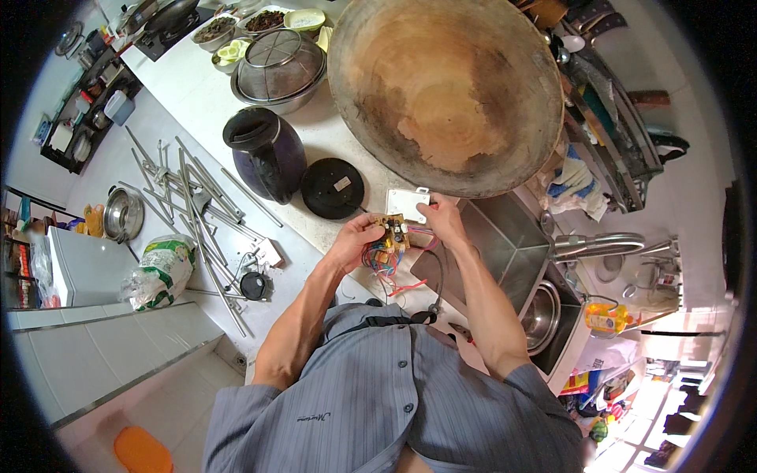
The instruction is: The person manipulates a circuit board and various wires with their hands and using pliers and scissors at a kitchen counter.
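In front of my body, my left hand pinches the edge of a small circuit board with dark components. A bundle of coloured wires hangs below it over the counter's front edge. My right hand grips a white rectangular plate with small holes, just beyond the board. A dark cord runs down from near my right hand. To the left of the plate lies a black round kettle base, with a dark electric kettle standing beside it.
A large round wooden board leans over the far counter. The metal sink and faucet are to my right. Far left on the counter stand a mesh strainer and several food bowls. Metal tubes and a plastic sack lie on the floor at left.
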A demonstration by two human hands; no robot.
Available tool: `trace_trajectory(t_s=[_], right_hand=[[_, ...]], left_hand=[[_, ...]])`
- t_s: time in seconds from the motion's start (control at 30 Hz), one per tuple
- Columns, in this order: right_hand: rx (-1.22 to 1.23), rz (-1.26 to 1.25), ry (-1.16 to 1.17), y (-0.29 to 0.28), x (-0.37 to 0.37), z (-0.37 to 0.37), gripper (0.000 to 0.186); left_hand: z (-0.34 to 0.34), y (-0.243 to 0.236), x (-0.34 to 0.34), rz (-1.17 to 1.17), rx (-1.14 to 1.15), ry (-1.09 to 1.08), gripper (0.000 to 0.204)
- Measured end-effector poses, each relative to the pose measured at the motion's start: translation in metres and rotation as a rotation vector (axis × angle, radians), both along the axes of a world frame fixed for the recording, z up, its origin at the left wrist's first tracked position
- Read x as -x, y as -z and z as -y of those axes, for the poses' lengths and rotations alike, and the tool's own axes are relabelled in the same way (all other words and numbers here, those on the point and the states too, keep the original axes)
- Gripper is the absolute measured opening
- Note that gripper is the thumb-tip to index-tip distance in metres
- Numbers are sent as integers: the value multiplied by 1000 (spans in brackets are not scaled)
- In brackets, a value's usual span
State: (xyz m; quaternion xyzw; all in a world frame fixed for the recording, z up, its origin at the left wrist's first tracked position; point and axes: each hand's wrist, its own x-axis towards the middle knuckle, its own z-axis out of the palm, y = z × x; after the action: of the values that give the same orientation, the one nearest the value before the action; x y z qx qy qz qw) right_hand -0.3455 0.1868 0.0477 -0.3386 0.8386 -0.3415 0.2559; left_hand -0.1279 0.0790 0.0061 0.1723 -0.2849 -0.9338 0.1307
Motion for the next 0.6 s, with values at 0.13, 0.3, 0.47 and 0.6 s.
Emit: trace_trajectory(t_s=[0.13, 0.3, 0.47, 0.6], right_hand=[[64, -17, 35, -1, -14, -8, 38], [41, 99, -71, -11, -15, -26, 41], [-48, 566, -170, -7, -29, -30, 32], [9, 679, -123, -14, -47, -23, 22]], left_hand=[[1, 2, -2, 13, -26, -9, 29], [0, 4, -2, 4, -188, -85, 31], [-2, 20, 1, -5, -264, -128, 33], [-8, 4, 6, -31, -324, -107, 39]])
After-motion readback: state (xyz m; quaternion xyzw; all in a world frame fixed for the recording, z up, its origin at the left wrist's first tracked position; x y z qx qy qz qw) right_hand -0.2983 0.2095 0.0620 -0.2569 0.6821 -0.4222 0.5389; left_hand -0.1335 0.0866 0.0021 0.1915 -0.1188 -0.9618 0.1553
